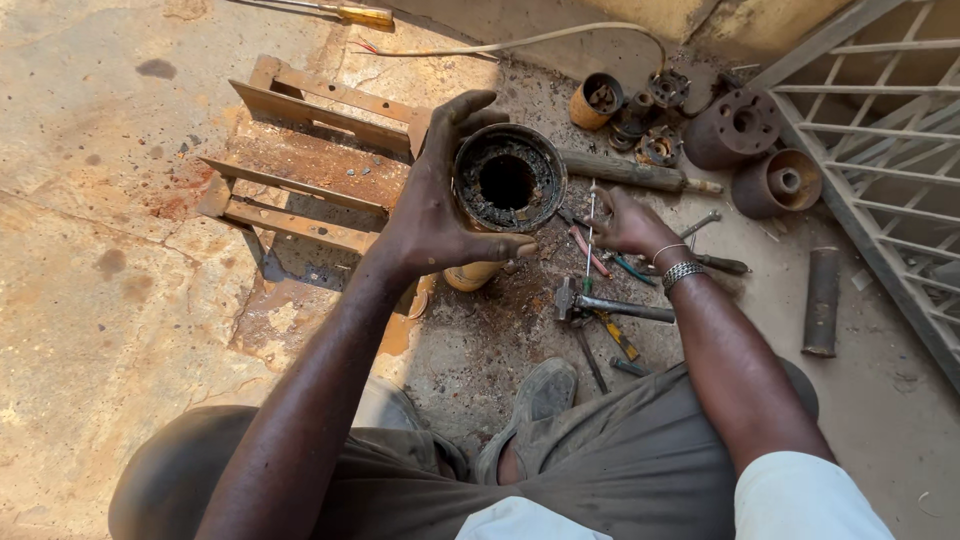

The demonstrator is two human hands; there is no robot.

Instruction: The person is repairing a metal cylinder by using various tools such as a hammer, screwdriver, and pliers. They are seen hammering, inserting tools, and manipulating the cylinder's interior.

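Note:
My left hand [430, 205] grips a rusty yellow metal cylinder [508, 180] by its rim, holding it up with its open, grimy bore facing me. Down on the ground to its right, my right hand [625, 220] holds a thin screwdriver [589, 235] upright among scattered tools. A bracelet circles that wrist. A hammer [610, 303] lies just below the right hand, beside pliers with red handles [590, 252].
A rusty metal frame [300, 165] lies on the concrete at left. Round flanges and pulleys [735, 125] and a long bar [630, 172] sit at the back right. A short pipe [822, 300] lies by a white metal grille [880, 130]. My sandalled foot [540, 395] is below.

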